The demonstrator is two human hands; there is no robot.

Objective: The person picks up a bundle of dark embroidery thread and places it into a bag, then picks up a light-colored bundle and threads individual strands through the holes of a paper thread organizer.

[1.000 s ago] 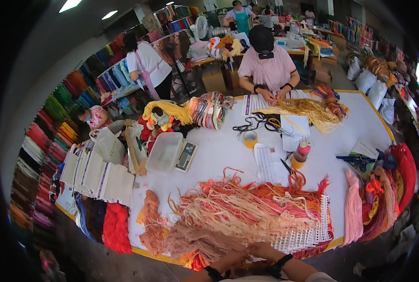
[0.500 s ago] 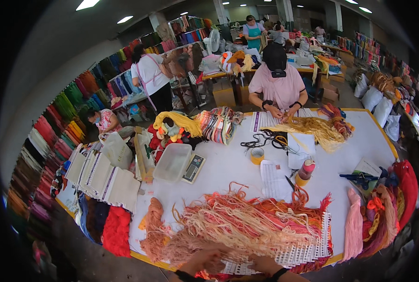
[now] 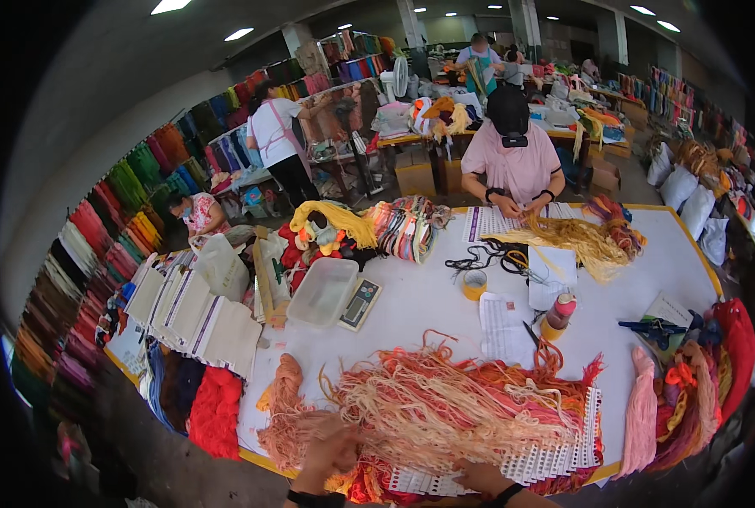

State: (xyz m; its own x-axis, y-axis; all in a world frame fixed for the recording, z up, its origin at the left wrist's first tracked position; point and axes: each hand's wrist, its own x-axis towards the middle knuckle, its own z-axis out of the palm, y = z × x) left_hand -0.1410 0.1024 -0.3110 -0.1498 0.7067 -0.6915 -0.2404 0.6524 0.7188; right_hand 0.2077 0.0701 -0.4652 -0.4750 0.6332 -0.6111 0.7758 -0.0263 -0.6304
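Observation:
At the near table edge my left hand (image 3: 330, 453) is closed, fingers curled at the loose end of a peach yarn skein (image 3: 286, 402). My right hand (image 3: 482, 477) rests at the lower edge of a wide heap of yarn strands (image 3: 458, 398) in cream, pink and orange. Its fingertips are hard to make out among the strands. White punched cards (image 3: 551, 461) lie overlapped in a row under the heap, with strands running from their holes. Red and orange yarn (image 3: 369, 478) shows between my hands.
Beyond the heap are a clear plastic bin (image 3: 322, 292), a digital scale (image 3: 360, 303), a tape roll (image 3: 475, 284) and a yarn cone (image 3: 558, 316). Stacked cards (image 3: 191, 317) stand left; skeins (image 3: 686, 389) hang right. Across the table a person (image 3: 513, 161) handles yellow yarn.
My left hand has moved left and away from the table edge; the peach yarn end, spread rightward before, is now bunched at the left. My right hand has shifted slightly right. The view has tilted slightly.

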